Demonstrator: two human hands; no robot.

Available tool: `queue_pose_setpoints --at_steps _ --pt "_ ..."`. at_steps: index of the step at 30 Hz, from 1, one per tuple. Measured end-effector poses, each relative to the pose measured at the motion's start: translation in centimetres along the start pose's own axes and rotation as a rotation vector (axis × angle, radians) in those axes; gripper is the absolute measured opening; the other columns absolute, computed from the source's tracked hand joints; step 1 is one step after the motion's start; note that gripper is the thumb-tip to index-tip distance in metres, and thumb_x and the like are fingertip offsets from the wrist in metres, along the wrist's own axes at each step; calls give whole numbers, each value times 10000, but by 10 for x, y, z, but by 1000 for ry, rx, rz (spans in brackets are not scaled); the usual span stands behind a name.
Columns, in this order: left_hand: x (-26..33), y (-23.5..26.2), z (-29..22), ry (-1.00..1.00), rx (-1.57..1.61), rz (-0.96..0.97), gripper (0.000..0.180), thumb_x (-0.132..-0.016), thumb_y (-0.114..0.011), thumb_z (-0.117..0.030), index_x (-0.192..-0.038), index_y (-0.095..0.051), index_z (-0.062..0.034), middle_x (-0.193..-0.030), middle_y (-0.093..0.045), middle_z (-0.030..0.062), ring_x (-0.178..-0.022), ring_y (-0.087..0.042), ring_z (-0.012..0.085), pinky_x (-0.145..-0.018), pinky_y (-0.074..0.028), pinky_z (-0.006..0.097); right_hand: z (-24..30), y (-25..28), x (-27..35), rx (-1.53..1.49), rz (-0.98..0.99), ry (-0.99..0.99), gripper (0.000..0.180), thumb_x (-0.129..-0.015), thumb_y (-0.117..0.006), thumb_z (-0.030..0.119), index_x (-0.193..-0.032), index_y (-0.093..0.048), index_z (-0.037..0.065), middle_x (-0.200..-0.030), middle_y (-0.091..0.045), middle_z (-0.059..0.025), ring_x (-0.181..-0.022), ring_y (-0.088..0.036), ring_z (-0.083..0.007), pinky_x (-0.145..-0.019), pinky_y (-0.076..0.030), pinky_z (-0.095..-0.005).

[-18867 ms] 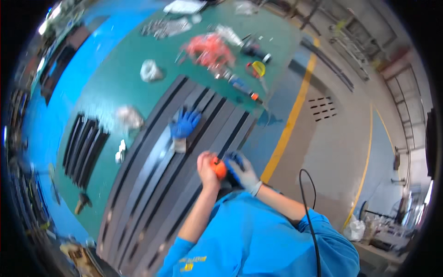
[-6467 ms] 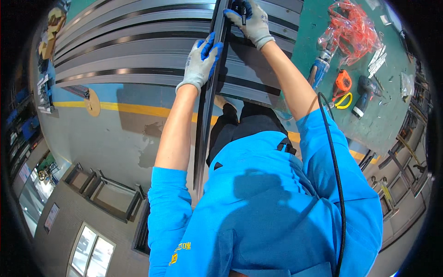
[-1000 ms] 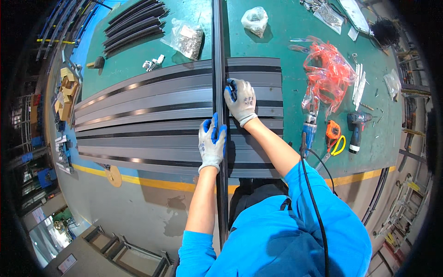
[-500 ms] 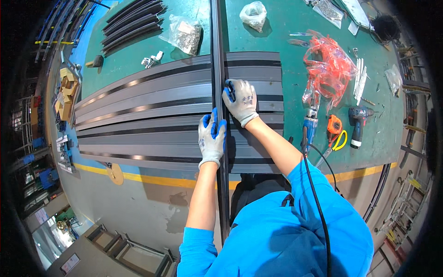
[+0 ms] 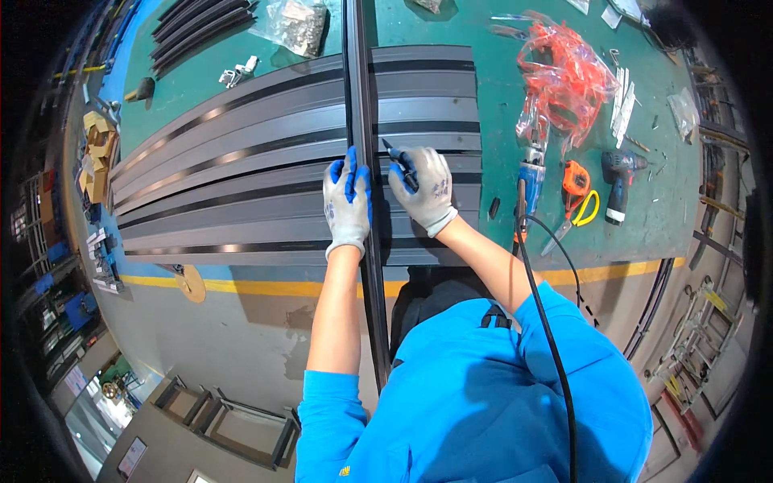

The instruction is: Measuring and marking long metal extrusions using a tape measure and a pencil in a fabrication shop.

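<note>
A long dark metal profile (image 5: 360, 88) runs lengthwise away from me, across several grey-and-black slatted panels (image 5: 282, 113). My left hand (image 5: 348, 205), in a grey-white glove with blue fingers, lies along the profile's left side, its fingers stretched and touching it. Just right of the profile, my right hand (image 5: 423, 187) is closed around a slim black pen (image 5: 399, 158). The pen's tip points toward the profile; whether it touches cannot be made out. Part of the pen is hidden by the gloved fingers.
On the green table (image 5: 499, 217) at right lie a corded blue power tool (image 5: 530, 181), orange tape measure (image 5: 576, 178), yellow-handled scissors (image 5: 586, 211), cordless drill (image 5: 620, 185) and red plastic wrapping (image 5: 564, 76). Far left are stacked dark profiles (image 5: 197, 32) and a bag of small parts (image 5: 298, 24).
My right hand has come off the profile and drawn nearer to me, with the pen now plainly showing in its fingers. My left hand stays against the profile. The whole view has shifted.
</note>
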State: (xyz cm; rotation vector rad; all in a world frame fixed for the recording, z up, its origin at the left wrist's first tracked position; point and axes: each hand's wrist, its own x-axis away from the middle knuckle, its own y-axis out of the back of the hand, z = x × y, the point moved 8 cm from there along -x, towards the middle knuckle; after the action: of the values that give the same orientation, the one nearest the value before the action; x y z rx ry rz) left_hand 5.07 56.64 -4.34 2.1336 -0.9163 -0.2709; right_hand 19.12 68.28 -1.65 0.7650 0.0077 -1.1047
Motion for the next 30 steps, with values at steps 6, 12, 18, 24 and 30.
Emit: queue_pose_setpoints --at_steps 6,12,18,24,30 --pt "2 -3 -3 17 21 11 456 -1088 -548 -358 -1511 -606 -199 -1429 -563 175 -1240 -599 354 -1051 -492 429 9 -9 10 66 83 15 345 -848 -742 150 -1175 -662 74 -1044 -671 -92 -908 -611 -277 -880 -483 -371" --pt "3 -2 3 -6 15 -19 434 -1091 -566 -377 -1501 -626 -247 -1375 -583 130 -1214 -613 315 -1006 -536 407 16 -21 2 116 82 7 322 -884 -713 237 -1169 -655 99 -1059 -666 -83 -934 -601 -276 -868 -456 -379" --pt "1 -3 3 8 -11 -22 428 -1090 -571 -367 -1496 -630 -246 -1360 -592 128 -1200 -621 310 -997 -540 401 8 -25 -1 132 92 -7 334 -893 -712 251 -1186 -652 102 -1068 -666 -84 -940 -600 -273 -872 -454 -381" --pt "1 0 -2 -26 -13 -38 433 -1096 -557 -365 -1504 -617 -236 -1371 -586 131 -1196 -621 314 -1004 -529 403 -3 -39 -30 211 69 -6 363 -898 -711 268 -1221 -655 113 -1079 -672 -88 -955 -609 -280 -878 -458 -394" --pt "3 0 -5 24 -10 24 456 -1111 -521 -373 -1529 -585 -202 -1434 -553 141 -1245 -598 322 -1053 -494 408 -3 -50 -46 274 55 24 369 -890 -711 278 -1224 -665 128 -1086 -679 -92 -964 -618 -287 -883 -461 -410"
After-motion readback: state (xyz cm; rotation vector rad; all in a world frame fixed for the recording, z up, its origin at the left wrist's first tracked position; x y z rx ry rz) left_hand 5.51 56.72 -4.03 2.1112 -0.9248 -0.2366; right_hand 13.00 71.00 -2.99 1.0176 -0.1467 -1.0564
